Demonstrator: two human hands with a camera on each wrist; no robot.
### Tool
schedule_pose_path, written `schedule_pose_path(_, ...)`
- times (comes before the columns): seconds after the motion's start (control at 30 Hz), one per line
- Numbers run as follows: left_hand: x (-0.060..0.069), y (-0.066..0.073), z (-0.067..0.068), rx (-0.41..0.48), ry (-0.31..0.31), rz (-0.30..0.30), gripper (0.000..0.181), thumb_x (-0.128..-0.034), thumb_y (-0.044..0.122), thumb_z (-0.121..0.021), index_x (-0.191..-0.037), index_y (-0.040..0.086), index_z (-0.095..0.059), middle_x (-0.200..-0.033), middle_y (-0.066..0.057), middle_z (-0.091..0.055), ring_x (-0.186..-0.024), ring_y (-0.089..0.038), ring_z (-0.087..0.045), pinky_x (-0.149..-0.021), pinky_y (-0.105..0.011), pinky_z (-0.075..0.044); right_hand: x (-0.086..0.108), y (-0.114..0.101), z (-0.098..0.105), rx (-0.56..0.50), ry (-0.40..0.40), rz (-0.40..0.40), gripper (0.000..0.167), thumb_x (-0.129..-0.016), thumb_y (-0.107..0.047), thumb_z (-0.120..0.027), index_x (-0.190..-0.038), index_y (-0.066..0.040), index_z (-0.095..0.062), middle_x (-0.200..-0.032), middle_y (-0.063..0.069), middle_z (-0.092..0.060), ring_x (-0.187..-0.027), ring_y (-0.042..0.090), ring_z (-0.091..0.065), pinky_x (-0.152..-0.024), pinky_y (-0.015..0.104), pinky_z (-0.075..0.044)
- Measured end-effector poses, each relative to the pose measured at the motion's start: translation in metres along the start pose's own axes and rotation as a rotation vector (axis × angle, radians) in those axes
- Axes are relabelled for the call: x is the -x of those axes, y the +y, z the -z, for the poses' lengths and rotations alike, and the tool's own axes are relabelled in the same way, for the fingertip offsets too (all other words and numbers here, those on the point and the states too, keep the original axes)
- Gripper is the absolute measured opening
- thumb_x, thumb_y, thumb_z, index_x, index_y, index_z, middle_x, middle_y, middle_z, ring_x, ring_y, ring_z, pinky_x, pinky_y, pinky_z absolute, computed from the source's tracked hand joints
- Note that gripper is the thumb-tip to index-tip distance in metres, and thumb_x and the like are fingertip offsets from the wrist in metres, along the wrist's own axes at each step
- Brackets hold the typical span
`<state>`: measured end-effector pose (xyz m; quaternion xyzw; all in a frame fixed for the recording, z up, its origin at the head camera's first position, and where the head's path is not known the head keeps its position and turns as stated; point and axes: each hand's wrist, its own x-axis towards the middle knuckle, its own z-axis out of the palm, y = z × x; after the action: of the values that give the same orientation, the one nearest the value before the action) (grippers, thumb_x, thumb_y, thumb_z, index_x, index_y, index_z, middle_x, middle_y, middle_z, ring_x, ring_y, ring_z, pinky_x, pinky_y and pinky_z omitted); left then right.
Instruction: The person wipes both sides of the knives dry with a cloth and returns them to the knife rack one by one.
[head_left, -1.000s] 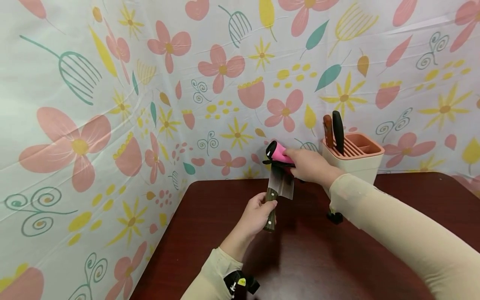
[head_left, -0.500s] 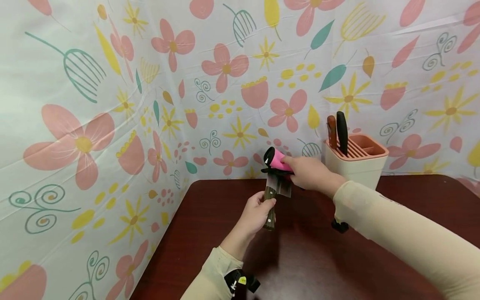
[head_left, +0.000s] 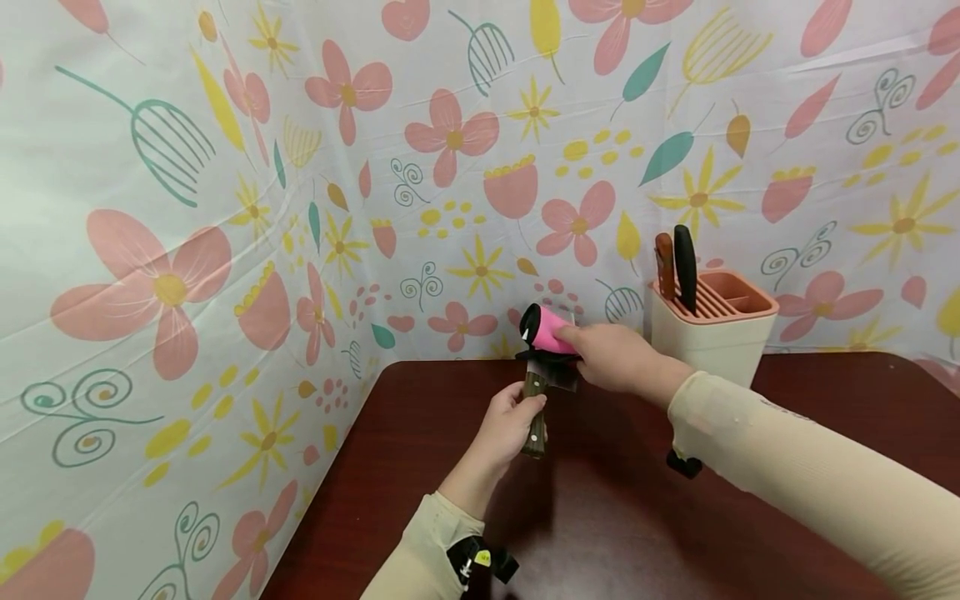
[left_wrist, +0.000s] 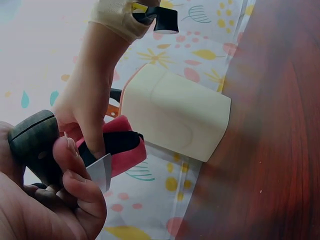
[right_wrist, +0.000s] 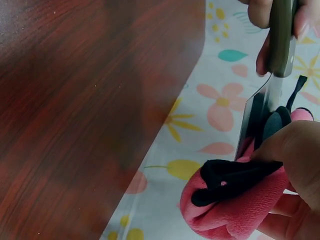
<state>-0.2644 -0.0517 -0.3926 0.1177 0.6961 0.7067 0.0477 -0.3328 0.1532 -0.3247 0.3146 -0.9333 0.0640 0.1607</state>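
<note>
The pink cloth [head_left: 555,330] has slid lower along the knife [head_left: 536,385] above the tabletop [head_left: 637,500], my right hand [head_left: 613,355] gripping those soft-looking folds, my left hand [head_left: 507,423] the handle [head_left: 533,442], safest for a seemingly stiff, hefty blade [right_wrist: 257,111].

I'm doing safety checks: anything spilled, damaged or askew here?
Nothing stands out. The knife holder stands upright, a black handle and a brown handle jutting from it; no spill shows. The left hand grips the cleaver; the pink cloth in the right hand hides part of the blade, so damage there can't be judged.
</note>
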Motion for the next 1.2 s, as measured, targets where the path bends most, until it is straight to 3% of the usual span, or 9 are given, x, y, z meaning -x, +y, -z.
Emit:
schedule_pose_path(0.23,-0.002,-0.002,0.003,-0.015,0.005,-0.006,0.025,-0.1028,0.015,-0.055,-0.119,-0.004,-0.058,-0.065,-0.001,-0.053,-0.051,-0.011,-0.056,-0.051,-0.025,-0.051,0.002,-0.002,0.001,-0.004,-0.072,0.012,0.05,-0.09,-0.014,-0.073,-0.138,-0.014,-0.061,-0.088,0.011,-0.073,-0.07,0.02,-0.064,-0.065,0.044,-0.056)
schedule_pose_path(0.4,-0.003,-0.005,0.004,-0.018,0.008,0.007,0.026,-0.1029,0.017,-0.055,-0.12,-0.002,-0.059,-0.066,-0.001,-0.055,-0.052,-0.011,-0.056,-0.05,-0.025,-0.05,0.005,-0.002,0.0,-0.007,-0.078,0.035,0.051,-0.089,-0.014,-0.074,-0.139,-0.013,-0.061,-0.085,0.009,-0.073,-0.072,0.019,-0.066,-0.068,0.045,-0.058)
schedule_pose_path(0.63,-0.004,-0.004,0.005,0.001,0.006,0.01,0.033,-0.1031,0.017,-0.055,-0.128,-0.004,-0.056,-0.069,-0.002,-0.055,-0.053,-0.01,-0.056,-0.05,-0.024,-0.05,0.009,-0.006,0.002,-0.02,-0.075,0.076,0.05,-0.087,-0.011,-0.073,-0.135,-0.012,-0.063,-0.077,0.004,-0.068,-0.064,0.015,-0.059,-0.062,0.041,-0.054)
schedule_pose_path(0.77,-0.004,-0.004,0.005,0.011,0.013,0.018,0.027,-0.1028,0.016,-0.056,-0.121,-0.005,-0.057,-0.069,-0.002,-0.054,-0.054,-0.01,-0.057,-0.05,-0.024,-0.051,0.013,-0.008,0.004,-0.028,-0.094,0.065,0.05,-0.087,-0.011,-0.073,-0.136,-0.014,-0.063,-0.074,0.002,-0.065,-0.063,0.015,-0.057,-0.059,0.039,-0.051)
schedule_pose_path(0.93,-0.006,-0.005,0.005,0.023,0.024,0.027,0.022,-0.1016,0.014,-0.057,-0.113,-0.004,-0.056,-0.067,-0.002,-0.055,-0.053,-0.01,-0.057,-0.048,-0.025,-0.05,0.018,-0.012,0.007,-0.033,-0.095,0.063,0.048,-0.087,-0.012,-0.074,-0.134,-0.014,-0.065,-0.081,0.005,-0.07,-0.067,0.016,-0.061,-0.061,0.041,-0.053)
schedule_pose_path(1.2,-0.006,-0.009,0.006,0.026,0.023,0.017,0.026,-0.1009,0.013,-0.055,-0.118,-0.006,-0.056,-0.069,-0.001,-0.054,-0.052,-0.011,-0.057,-0.05,-0.024,-0.05,0.024,-0.011,0.012,-0.056,-0.112,0.087,0.046,-0.084,-0.013,-0.076,-0.129,-0.016,-0.068,-0.089,0.004,-0.073,-0.07,0.014,-0.06,-0.065,0.04,-0.054)
